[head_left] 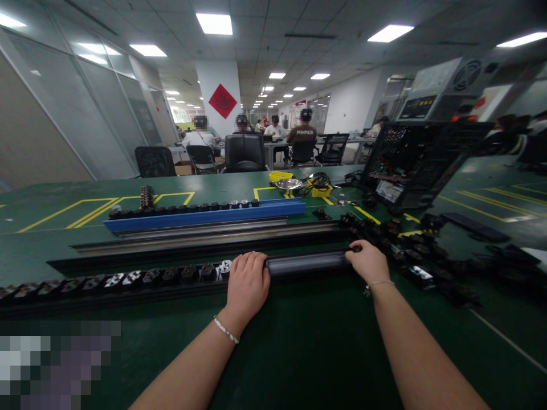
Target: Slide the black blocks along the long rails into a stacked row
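A long black rail (307,275) lies across the green table in front of me. Several dark blocks with metal parts (151,276) sit in a row along its left stretch, and its right stretch is a bare, smooth channel. My left hand (248,285) is closed over the rail at the right end of that row, its fingers curled down on the last block (224,269), which is partly hidden. At the rail's right end, my right hand (370,263) is closed in a pinch around a small dark piece (355,248), mostly covered by the fingers.
Beyond are more rails (205,239) and a blue rail (205,217) carrying similar blocks. Loose dark blocks (419,250) lie scattered at right, near an open computer case (401,165). A metal dish (289,184) and yellow trays (321,191) stand behind. People sit farther off.
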A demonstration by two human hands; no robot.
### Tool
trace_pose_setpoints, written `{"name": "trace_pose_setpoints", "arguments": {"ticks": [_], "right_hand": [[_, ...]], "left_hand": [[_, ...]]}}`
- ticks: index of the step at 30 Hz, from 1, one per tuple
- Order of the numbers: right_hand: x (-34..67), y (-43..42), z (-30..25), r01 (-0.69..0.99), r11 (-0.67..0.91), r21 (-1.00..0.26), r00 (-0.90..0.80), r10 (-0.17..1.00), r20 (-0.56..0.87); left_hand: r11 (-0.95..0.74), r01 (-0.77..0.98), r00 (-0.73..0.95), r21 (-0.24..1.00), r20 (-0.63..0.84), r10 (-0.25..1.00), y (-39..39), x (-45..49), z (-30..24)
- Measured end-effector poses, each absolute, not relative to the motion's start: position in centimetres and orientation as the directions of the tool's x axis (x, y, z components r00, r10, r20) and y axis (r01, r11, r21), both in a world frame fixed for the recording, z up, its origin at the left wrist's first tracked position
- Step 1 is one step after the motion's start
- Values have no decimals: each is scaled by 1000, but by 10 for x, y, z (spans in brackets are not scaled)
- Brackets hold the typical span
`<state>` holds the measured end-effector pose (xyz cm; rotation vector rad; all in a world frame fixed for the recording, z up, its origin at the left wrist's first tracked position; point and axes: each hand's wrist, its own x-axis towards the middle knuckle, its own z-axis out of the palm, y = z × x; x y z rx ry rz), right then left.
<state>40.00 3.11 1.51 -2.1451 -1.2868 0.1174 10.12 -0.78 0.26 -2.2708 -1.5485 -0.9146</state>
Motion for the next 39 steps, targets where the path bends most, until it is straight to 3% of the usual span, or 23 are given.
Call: {"name": "trace_pose_setpoints", "arguments": {"ticks": [24, 32, 39], "right_hand": [[423, 30, 11, 720, -381, -580, 593, 772, 230], [437, 28, 11, 805, -298, -513, 558, 674, 484], [461, 27, 2, 845, -330, -421, 526, 658, 539]], "left_hand": [[-412, 899, 239, 148, 623, 745, -7, 101, 0], [-418, 895, 240, 157, 619, 748, -6, 100, -2], [-402, 902, 224, 155, 628, 746, -8, 100, 0]]}}
